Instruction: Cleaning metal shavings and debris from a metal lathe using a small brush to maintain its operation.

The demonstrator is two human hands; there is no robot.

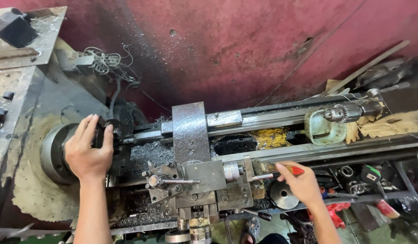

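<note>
We have the left hand [87, 151] spread over the dark lathe chuck [55, 153] at the headstock end, fingers curled onto its front face, palm against the rim; grasping it. The right hand [301, 183] is closed around a red-handled tool [285, 171], which lies just right of the carriage [204, 176] and points toward it. The tool post [161, 180] sits on the carriage front, metal chips [150, 153] heaped between it and the chuck. Along the bed [272, 135] to the right, the tailstock drill chuck [342, 113] stands above a pale green container [322, 129]. Behind the machine: a red, grimy wall [245, 49].
</note>
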